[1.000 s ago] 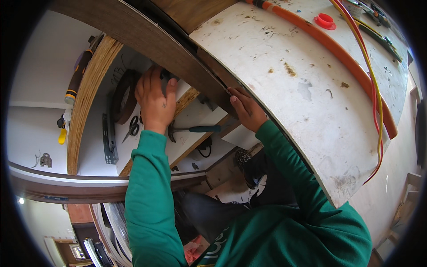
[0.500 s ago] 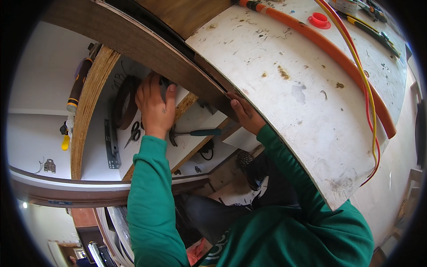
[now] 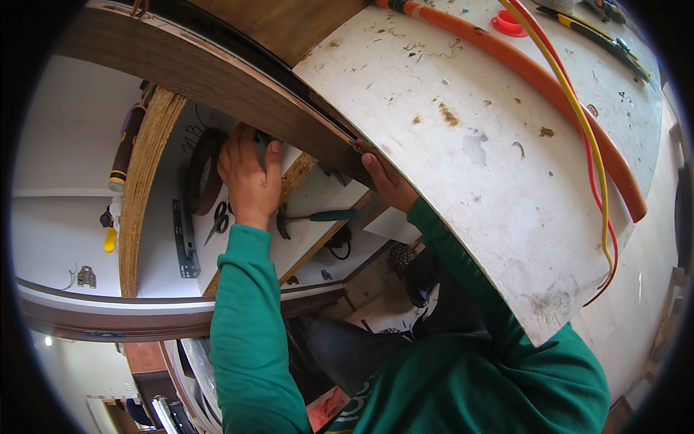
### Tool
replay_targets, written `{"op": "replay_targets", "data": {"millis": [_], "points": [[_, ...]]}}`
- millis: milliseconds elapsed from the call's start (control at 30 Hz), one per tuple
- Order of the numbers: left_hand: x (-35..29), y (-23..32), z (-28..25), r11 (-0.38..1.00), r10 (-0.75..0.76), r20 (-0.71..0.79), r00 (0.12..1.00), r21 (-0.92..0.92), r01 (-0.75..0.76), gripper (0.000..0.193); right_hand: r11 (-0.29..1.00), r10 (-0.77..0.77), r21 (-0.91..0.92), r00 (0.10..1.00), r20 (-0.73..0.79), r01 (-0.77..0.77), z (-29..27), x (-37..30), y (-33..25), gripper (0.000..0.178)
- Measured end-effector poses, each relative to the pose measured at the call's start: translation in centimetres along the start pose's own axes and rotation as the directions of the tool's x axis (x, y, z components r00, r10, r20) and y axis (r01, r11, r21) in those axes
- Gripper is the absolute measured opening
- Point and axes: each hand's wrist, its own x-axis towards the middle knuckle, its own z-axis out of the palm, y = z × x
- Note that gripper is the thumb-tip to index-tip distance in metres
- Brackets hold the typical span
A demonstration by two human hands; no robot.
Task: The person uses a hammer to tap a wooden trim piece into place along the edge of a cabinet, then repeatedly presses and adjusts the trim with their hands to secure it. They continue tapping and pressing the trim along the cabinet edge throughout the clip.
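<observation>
My left hand (image 3: 249,184) reaches in under a long brown wooden board (image 3: 217,76), fingers curled around a dark object that is mostly hidden. A coil of brown edge strip (image 3: 204,172) rests just left of it. At the right end of the brown board my right hand (image 3: 390,186) pinches close to its edge, beside the white board (image 3: 463,181). A small shiny bit shows at those fingertips, too small to name. Below my left hand lie black-handled scissors (image 3: 218,219) and a hammer with a teal handle (image 3: 318,215).
A chipboard-edged divider (image 3: 150,188) splits the white cabinet. A screwdriver (image 3: 127,148), a metal drawer slide (image 3: 185,239) and a hinge (image 3: 87,276) lie inside. An orange pipe (image 3: 520,72), yellow and red wires (image 3: 578,108), a red cap (image 3: 508,24) and a utility knife (image 3: 603,42) are on the white board.
The view has shifted slightly. Both hands keep nearly the same places; my right hand sits a little further up and left in the picture, with fingers still at the board's edge.
</observation>
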Motion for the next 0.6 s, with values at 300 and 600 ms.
{"op": "replay_targets", "data": {"millis": [300,600], "points": [[0.0,0.0,0.0,1.0,0.006,0.003,1.0,0.016,-0.006,0.057,1.0,0.019,-0.004,1.0,-0.002,-0.019,0.4,-0.5,1.2,0.046],[0.0,-0.1,0.2,1.0,0.023,-0.009,1.0,0.015,-0.022,0.057,0.995,0.029,0.095,1.0,-0.011,-0.028,0.4,-0.2,0.5,0.046]]}}
